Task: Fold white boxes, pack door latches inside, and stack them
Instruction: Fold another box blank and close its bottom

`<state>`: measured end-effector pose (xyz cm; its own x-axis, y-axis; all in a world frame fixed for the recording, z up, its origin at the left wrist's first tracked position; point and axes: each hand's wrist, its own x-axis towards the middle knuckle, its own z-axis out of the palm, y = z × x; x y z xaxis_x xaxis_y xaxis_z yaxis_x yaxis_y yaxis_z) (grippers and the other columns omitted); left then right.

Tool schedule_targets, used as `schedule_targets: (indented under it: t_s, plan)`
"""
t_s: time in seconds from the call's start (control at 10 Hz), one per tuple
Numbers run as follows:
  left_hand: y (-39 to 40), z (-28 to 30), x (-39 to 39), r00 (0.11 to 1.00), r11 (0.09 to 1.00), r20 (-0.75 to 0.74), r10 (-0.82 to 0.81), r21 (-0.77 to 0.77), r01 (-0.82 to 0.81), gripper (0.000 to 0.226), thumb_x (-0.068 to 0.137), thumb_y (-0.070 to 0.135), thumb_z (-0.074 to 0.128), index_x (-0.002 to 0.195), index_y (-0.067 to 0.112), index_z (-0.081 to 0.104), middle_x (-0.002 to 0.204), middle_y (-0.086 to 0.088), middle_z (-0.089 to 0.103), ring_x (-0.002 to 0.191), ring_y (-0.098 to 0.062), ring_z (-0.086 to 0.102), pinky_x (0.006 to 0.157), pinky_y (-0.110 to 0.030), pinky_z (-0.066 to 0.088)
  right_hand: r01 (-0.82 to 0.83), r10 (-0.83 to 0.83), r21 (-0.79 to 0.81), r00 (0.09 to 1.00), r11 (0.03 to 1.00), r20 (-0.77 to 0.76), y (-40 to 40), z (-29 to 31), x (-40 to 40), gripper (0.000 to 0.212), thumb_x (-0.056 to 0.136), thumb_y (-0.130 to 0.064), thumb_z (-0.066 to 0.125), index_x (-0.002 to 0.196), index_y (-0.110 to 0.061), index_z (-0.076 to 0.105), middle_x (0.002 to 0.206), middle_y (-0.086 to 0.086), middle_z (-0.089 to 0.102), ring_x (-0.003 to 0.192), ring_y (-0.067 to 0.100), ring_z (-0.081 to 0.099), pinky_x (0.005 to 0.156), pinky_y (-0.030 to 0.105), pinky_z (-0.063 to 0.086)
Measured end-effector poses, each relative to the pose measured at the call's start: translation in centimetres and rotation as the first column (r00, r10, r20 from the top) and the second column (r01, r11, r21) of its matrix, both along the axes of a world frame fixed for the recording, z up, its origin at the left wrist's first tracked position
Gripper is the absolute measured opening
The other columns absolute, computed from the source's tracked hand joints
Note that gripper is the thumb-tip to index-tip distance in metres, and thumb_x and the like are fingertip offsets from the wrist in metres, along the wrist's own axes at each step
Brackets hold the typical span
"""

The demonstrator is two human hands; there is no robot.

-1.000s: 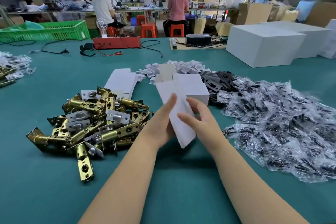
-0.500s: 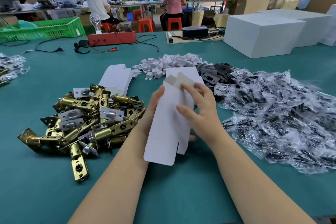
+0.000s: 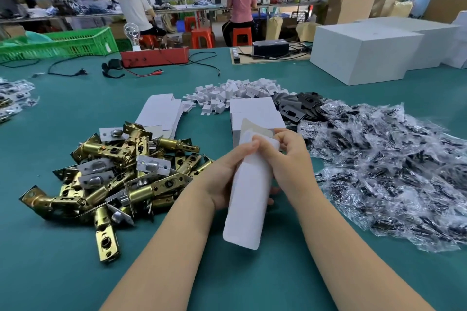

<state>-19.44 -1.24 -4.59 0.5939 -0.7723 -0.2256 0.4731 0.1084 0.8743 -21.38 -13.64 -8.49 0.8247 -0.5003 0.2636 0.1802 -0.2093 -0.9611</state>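
Observation:
I hold a long white cardboard box upright over the green table, its lower flap hanging towards me. My left hand grips its left side, thumb near the top edge. My right hand curls round its right side, and its fingers press at the top flaps, where brown inner card shows. A heap of brass door latches lies to the left. Flat white box blanks lie behind that heap. A folded white box sits just beyond my hands.
Bagged black screws spread over the table's right side, with black strike plates and small white card pieces behind. Large white cartons, a red device with cables and a green crate stand farther back. People work at far benches.
The flat blank has been opened into a tube shape and turned upright. Both hands moved up to its top end, where the right fingers now work the flaps.

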Motion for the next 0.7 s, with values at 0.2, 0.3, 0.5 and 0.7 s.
schedule_targets:
  t_s: [0.2, 0.3, 0.5, 0.7]
  plan:
    - [0.8, -0.8, 0.8, 0.985, 0.992, 0.162, 0.056, 0.105, -0.073, 0.071, 0.064, 0.037, 0.058, 0.124, -0.001, 0.054, 0.123, -0.025, 0.057, 0.107, -0.032, 0.054, 0.106, -0.051, 0.040, 0.040, -0.040, -0.010, 0.999, 0.999, -0.005, -1.0, -0.3, 0.5, 0.033, 0.072, -0.034, 0.082, 0.071, -0.020, 0.051, 0.115, 0.009, 0.053, 0.103, 0.022, 0.054, 0.090, 0.040, 0.046]
    - [0.9, -1.5, 1.7, 0.979, 0.986, 0.192, 0.071, 0.136, -0.098, 0.049, 0.074, 0.028, 0.065, 0.114, 0.000, 0.060, 0.129, -0.029, 0.057, 0.109, -0.037, 0.058, 0.104, -0.054, 0.042, 0.032, -0.031, 0.061, 0.999, 0.998, -0.019, -1.3, -0.4, 0.6, 0.035, 0.068, -0.035, 0.082, 0.075, -0.023, 0.051, 0.105, 0.009, 0.058, 0.086, 0.020, 0.055, 0.074, 0.036, 0.050]
    - [1.1, -2.7, 3.3, 0.962, 0.970, 0.176, 0.209, 0.087, -0.227, 0.021, 0.087, 0.018, 0.061, 0.102, 0.005, 0.068, 0.099, -0.013, 0.074, 0.084, -0.023, 0.073, 0.070, -0.033, 0.060, 0.040, -0.018, 0.144, 0.988, 0.989, -0.155, -1.1, -0.9, 0.7, 0.029, 0.085, -0.042, 0.066, 0.102, -0.022, 0.053, 0.096, -0.005, 0.064, 0.085, 0.013, 0.064, 0.074, 0.035, 0.055]
    - [1.0, -2.9, 3.4, 0.937, 0.956, 0.200, 0.287, 0.006, -0.294, 0.022, 0.077, 0.029, 0.067, 0.087, 0.012, 0.077, 0.098, -0.009, 0.075, 0.086, -0.022, 0.073, 0.064, -0.029, 0.058, 0.041, -0.060, -0.177, 0.993, 0.983, -0.101, -0.4, -0.6, 0.1, 0.050, 0.099, -0.042, 0.042, 0.057, -0.017, 0.030, 0.055, -0.004, 0.035, 0.054, 0.013, 0.031, 0.053, 0.030, 0.024]
